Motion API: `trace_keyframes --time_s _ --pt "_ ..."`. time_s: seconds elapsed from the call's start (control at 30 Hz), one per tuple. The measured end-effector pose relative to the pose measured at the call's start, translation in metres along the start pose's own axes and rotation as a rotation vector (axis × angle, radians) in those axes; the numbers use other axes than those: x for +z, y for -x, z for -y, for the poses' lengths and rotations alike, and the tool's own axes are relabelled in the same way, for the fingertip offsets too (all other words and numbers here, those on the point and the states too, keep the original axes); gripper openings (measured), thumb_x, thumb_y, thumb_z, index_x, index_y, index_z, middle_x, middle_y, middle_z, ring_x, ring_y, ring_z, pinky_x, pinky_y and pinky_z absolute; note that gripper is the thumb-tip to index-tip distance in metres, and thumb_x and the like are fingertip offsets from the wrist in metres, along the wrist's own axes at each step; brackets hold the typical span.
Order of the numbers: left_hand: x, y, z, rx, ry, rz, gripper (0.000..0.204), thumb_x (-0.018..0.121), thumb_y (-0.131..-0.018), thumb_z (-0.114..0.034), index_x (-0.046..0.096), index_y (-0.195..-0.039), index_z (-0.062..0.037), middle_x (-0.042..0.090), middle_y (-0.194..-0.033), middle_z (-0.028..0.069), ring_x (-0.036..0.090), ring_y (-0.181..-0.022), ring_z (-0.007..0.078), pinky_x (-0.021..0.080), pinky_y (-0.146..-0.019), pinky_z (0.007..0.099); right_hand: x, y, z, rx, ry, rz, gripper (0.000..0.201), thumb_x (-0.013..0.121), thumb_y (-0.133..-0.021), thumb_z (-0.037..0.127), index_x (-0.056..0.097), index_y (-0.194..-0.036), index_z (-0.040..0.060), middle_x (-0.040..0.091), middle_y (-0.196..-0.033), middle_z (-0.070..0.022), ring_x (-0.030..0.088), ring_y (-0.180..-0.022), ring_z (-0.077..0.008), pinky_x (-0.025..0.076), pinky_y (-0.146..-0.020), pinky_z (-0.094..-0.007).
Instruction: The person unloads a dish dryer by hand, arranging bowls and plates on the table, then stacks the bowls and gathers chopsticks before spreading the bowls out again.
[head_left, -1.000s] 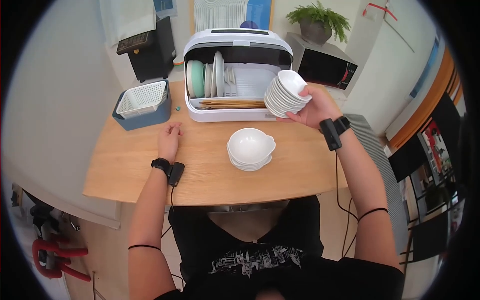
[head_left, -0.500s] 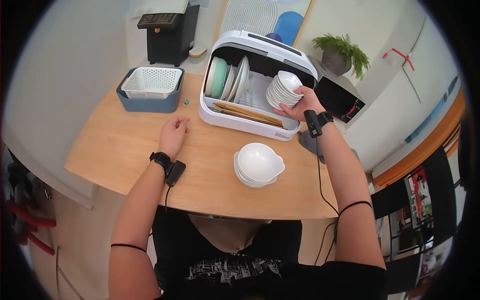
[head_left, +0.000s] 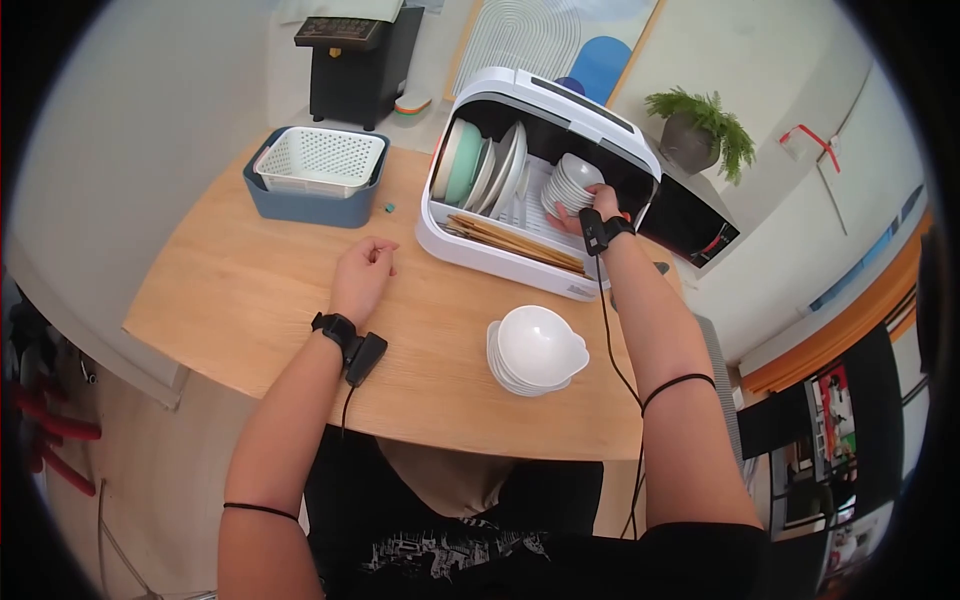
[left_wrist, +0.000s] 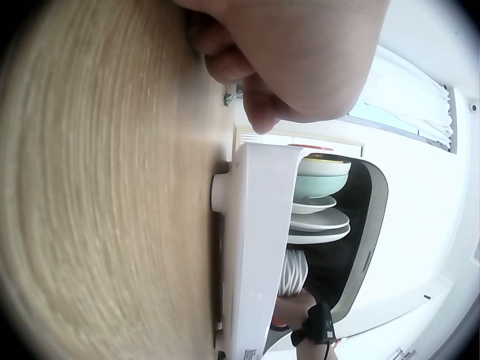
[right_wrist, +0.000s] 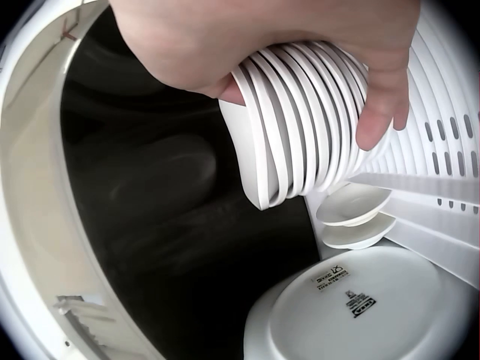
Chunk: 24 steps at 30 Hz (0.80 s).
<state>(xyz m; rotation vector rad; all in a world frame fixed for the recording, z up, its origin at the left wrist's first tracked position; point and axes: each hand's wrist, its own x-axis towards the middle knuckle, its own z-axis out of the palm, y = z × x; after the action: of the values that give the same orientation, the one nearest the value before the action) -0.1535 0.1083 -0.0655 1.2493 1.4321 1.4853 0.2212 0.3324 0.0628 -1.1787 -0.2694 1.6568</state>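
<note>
My right hand [head_left: 600, 207] grips a stack of small white dishes [head_left: 572, 182] inside the open white dish cabinet [head_left: 500, 263]. In the right wrist view the thumb and fingers span the stack [right_wrist: 296, 127], whose rims stand side by side. Below it there are two small white dishes [right_wrist: 354, 206] and a large white plate [right_wrist: 360, 307]. On the table my left hand [head_left: 364, 275] rests with loosely curled fingers, holding nothing. Several white bowls [head_left: 540, 345] with small side lips are stacked on the table in front of the cabinet.
Plates [head_left: 508, 170], a mint-green bowl [head_left: 465, 178] and chopsticks [head_left: 520, 245] occupy the cabinet's left side and front. A white basket [head_left: 315, 160] nests in a blue bin [head_left: 310, 208] at the table's back left. Right of the cabinet stand a microwave [head_left: 700, 225] and a potted plant [head_left: 692, 140].
My right hand has carried the dish stack from in front of the cabinet's right side down into it. The left hand stays resting on the table while the head view has turned.
</note>
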Motion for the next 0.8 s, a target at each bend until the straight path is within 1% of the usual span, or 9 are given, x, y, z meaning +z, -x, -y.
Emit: trace_keyframes --time_s 0.03,0.1,0.13,0.17,0.2,0.63,0.7,0.77,0.8 --pt "0.000 0.001 -0.001 -0.003 0.001 -0.008 0.023 0.061 -0.109 -0.018 0.075 -0.120 -0.0029 0.068 -0.085 -0.0021 0.056 -0.076 0.0053 0.043 -0.067 0.0244 0.001 0.003 0.000 0.004 0.007 0.003 0.068 0.059 -0.094 0.026 0.041 -0.157 0.0112 0.043 -0.158 -0.0226 0.036 -0.148 -0.0580 0.060 -0.103 -0.0491" --pt "-0.001 0.001 -0.003 -0.009 -0.001 0.004 0.025 0.061 -0.107 -0.015 0.075 -0.121 0.0005 0.074 -0.086 0.0056 0.072 -0.081 0.0137 0.055 -0.075 0.0297 0.001 0.009 -0.003 0.031 -0.105 0.021 0.069 0.060 -0.095 0.028 0.038 -0.158 0.0127 0.039 -0.160 -0.0234 0.038 -0.146 -0.0587 0.061 -0.099 -0.0500" --pt "-0.001 0.001 -0.002 -0.012 -0.001 -0.003 0.025 0.061 -0.107 -0.015 0.075 -0.121 0.0005 0.074 -0.086 0.0056 0.072 -0.081 0.0137 0.055 -0.075 0.0297 0.005 0.008 -0.006 0.035 -0.100 0.023 0.069 0.060 -0.095 0.028 0.038 -0.158 0.0127 0.039 -0.160 -0.0234 0.038 -0.146 -0.0587 0.061 -0.099 -0.0500" --pt "-0.001 0.000 0.000 -0.002 -0.018 -0.002 0.025 0.062 -0.107 -0.016 0.075 -0.121 0.0007 0.074 -0.087 0.0063 0.073 -0.081 0.0143 0.055 -0.075 0.0300 0.009 0.006 -0.009 -0.008 -0.167 -0.054 0.069 0.060 -0.095 0.028 0.038 -0.158 0.0135 0.037 -0.161 -0.0232 0.038 -0.145 -0.0593 0.061 -0.098 -0.0501" --pt "-0.001 -0.001 0.001 0.009 -0.034 0.000 0.026 0.062 -0.107 -0.017 0.075 -0.121 0.0009 0.075 -0.087 0.0070 0.074 -0.082 0.0148 0.056 -0.076 0.0303 0.011 0.005 -0.011 -0.014 -0.168 -0.055 0.069 0.060 -0.095 0.029 0.037 -0.158 0.0136 0.037 -0.161 -0.0233 0.038 -0.145 -0.0594 0.061 -0.098 -0.0505" --pt "0.000 0.001 -0.003 -0.006 -0.037 0.022 0.027 0.062 -0.107 -0.019 0.075 -0.120 0.0008 0.077 -0.092 0.0083 0.075 -0.083 0.0163 0.057 -0.078 0.0313 -0.003 -0.027 0.000 -0.104 -0.100 -0.004 0.072 0.064 -0.096 0.035 0.034 -0.159 0.0151 0.035 -0.158 -0.0249 0.037 -0.143 -0.0608 0.060 -0.097 -0.0556" --pt "-0.001 0.004 -0.012 -0.044 -0.066 0.032 0.025 0.061 -0.109 -0.018 0.074 -0.120 -0.0004 0.072 -0.090 0.0018 0.065 -0.083 0.0097 0.050 -0.076 0.0263 -0.014 -0.045 0.011 -0.138 -0.055 0.002 0.074 0.065 -0.096 0.037 0.034 -0.159 0.0141 0.035 -0.158 -0.0253 0.037 -0.142 -0.0603 0.060 -0.097 -0.0580" --pt "0.000 0.003 -0.009 -0.036 -0.078 0.033 0.025 0.061 -0.109 -0.018 0.074 -0.120 -0.0006 0.071 -0.090 0.0015 0.065 -0.083 0.0097 0.050 -0.076 0.0265 -0.030 -0.066 0.016 -0.162 -0.023 -0.002 0.076 0.067 -0.096 0.039 0.033 -0.159 0.0131 0.035 -0.157 -0.0257 0.037 -0.141 -0.0599 0.059 -0.096 -0.0603" --pt "0.000 0.003 -0.007 -0.019 -0.078 0.030 0.025 0.061 -0.109 -0.019 0.075 -0.120 -0.0009 0.071 -0.089 0.0012 0.065 -0.083 0.0097 0.050 -0.077 0.0267 -0.033 -0.077 0.020 -0.164 -0.026 -0.030 0.077 0.068 -0.098 0.048 0.035 -0.159 0.0156 0.038 -0.157 -0.0234 0.041 -0.138 -0.0584 0.057 -0.095 -0.0655"
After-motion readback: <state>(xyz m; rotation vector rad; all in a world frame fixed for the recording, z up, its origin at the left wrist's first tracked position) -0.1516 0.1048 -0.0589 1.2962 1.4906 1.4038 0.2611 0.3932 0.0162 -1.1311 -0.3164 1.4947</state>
